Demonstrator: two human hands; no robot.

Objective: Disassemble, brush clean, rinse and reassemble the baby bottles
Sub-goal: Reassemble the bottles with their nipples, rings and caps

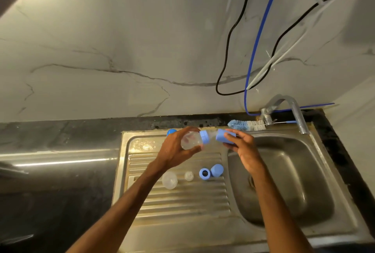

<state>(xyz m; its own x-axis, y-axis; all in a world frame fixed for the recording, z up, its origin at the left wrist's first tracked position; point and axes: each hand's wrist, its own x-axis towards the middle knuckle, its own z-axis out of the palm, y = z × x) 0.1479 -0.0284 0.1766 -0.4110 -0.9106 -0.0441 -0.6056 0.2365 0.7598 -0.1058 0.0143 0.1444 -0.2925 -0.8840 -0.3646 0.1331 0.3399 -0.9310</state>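
— What is seen closest, on the ribbed steel board (182,202)?

— Four loose parts are laid there in a row: a clear bottle body (169,180), a small clear teat (189,176), a blue ring (204,174) and a blue cap (217,170) just beside the ring.

— And past them?

— A baby bottle (191,140) is held on its side in the left hand (175,152), with the fingers curled round it. Its blue collar (205,136) is pointed at the right hand (242,146). A second cap (223,136) is pinched there between fingers and thumb, near the edge of the sink bowl (284,171). Whether bottle and cap are touching cannot be told.

— And farther back?

— A bottle brush (246,125) is laid along the back edge, beside the tap (298,115). A black cable (228,40) is hung on the marble wall (121,40).
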